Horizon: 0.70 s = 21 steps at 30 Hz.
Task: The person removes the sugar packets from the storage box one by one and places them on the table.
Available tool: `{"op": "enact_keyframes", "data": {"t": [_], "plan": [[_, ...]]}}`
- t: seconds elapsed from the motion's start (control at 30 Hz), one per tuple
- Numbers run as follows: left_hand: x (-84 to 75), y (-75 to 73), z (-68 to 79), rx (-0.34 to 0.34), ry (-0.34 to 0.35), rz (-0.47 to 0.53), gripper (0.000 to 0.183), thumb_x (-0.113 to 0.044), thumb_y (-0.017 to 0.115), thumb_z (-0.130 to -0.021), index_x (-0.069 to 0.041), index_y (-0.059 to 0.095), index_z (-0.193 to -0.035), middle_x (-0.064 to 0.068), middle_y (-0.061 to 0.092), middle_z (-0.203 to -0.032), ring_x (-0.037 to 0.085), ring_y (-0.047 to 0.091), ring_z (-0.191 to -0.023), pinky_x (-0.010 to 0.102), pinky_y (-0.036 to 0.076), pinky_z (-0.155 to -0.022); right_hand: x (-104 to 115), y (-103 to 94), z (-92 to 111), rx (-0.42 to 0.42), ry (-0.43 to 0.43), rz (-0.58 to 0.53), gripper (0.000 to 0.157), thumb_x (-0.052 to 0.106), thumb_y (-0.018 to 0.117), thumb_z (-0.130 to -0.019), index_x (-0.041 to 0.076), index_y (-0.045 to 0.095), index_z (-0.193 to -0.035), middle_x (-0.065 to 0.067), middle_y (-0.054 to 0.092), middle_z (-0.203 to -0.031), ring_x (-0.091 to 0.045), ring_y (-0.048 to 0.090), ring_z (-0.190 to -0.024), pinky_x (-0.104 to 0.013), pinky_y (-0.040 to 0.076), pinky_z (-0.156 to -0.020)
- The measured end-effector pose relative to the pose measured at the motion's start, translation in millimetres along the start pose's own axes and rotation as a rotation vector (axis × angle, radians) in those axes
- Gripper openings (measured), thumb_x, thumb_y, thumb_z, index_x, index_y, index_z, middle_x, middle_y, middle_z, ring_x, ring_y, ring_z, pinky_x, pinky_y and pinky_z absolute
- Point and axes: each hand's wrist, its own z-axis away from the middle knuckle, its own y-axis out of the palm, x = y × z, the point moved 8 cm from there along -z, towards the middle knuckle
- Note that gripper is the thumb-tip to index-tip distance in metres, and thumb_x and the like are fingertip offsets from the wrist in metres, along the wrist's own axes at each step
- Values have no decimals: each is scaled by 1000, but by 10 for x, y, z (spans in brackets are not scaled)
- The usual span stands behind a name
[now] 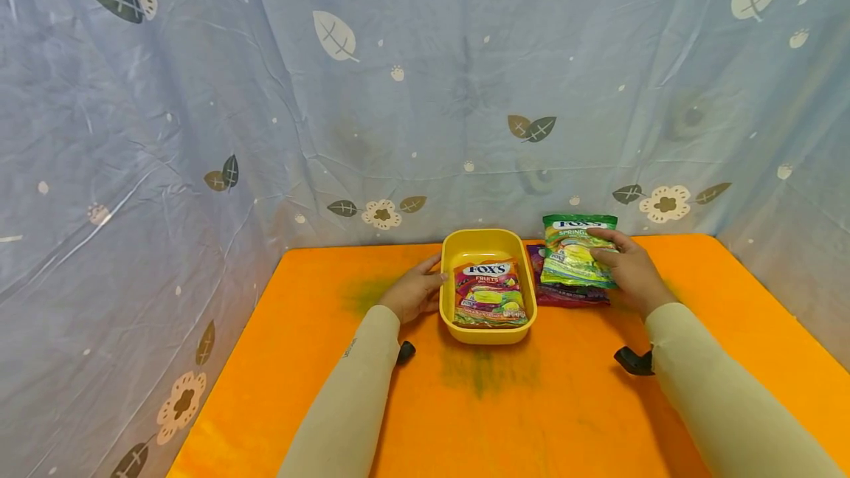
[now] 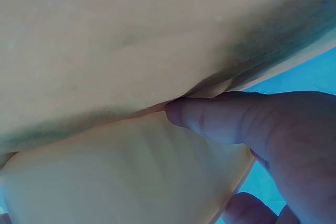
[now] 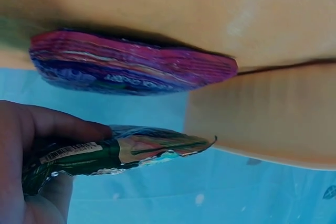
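A yellow rectangular tub (image 1: pixel 488 336) stands on the table, and a red-orange bag of Fox's Fruits candy (image 1: pixel 490 293) lies inside it. My left hand (image 1: pixel 415 290) holds the tub's left side; in the left wrist view the thumb (image 2: pixel 220 119) rests on its wall. To the right of the tub, my right hand (image 1: pixel 634 271) grips a green bag of Fox's Spring candy (image 1: pixel 574 253) by its right edge. Below that bag a purple candy bag (image 1: pixel 571 297) lies on the table, partly hidden. The right wrist view shows a gap between the green bag (image 3: pixel 131 150) and the purple bag (image 3: pixel 131 66).
An orange cloth covers the table (image 1: pixel 498 419), with darker greenish patches on it. Pale blue curtains (image 1: pixel 425 94) with leaf and flower prints hang behind and at both sides. Small black pieces (image 1: pixel 634 361) show at both wrists.
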Motion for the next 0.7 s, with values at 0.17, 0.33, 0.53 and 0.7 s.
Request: {"op": "enact_keyframes", "data": {"t": [0.17,0.33,0.53,0.7], "plan": [[-4,-2,3,-1,-5,1,60,-18,53,-99,-31,28,-152,13,50,-136,29,58,-112,44,52,-84,-46,-96,-16,-3,-27,85,51,36,51,-99,29,37,-148,-12,23,-146,-22,52,-91,-33,52,-71],[-8,-8,1,3,-7,7,60,-20,53,-100,-30,27,-152,12,50,-137,28,57,-114,44,51,-84,-48,-177,-30,-11,-52,117,52,36,52,-99,27,38,-148,-12,17,-150,-18,54,-90,-29,52,-72],[-4,-9,-9,1,-9,10,59,-20,53,-100,-30,27,-152,12,51,-136,28,57,-113,44,52,-84,-87,-195,-29,35,-36,163,53,36,51,-99,24,37,-149,-15,26,-145,-25,53,-100,-33,51,-78],[-2,-6,-1,2,-12,5,61,-19,53,-100,-30,26,-153,12,50,-137,28,57,-113,45,51,-84,-114,-192,-42,65,-27,291,52,40,50,-99,27,38,-148,-16,18,-152,-32,44,-112,-35,48,-82]]}}
